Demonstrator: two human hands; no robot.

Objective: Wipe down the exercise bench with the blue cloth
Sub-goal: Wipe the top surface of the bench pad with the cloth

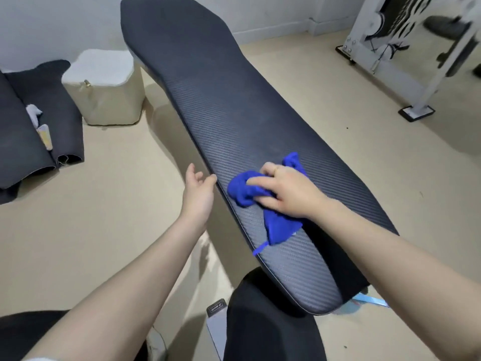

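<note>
Head view, looking down along a long black exercise bench (234,105) with a woven-texture pad: the right hand (289,194) presses a bunched blue cloth (260,201) flat against the pad near its close end, fingers closed over the fabric. The left hand (199,190) is open and empty, fingertips just at the bench's left edge. Judging from where the cloth sits, wiping looks underway at the near end — the far stretch of pad probably remains, though nothing shows which parts are already clean.

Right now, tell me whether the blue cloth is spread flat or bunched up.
Bunched up. The blue cloth is crumpled into a wad under the right hand on the bench, with loose ends sticking out.
</note>
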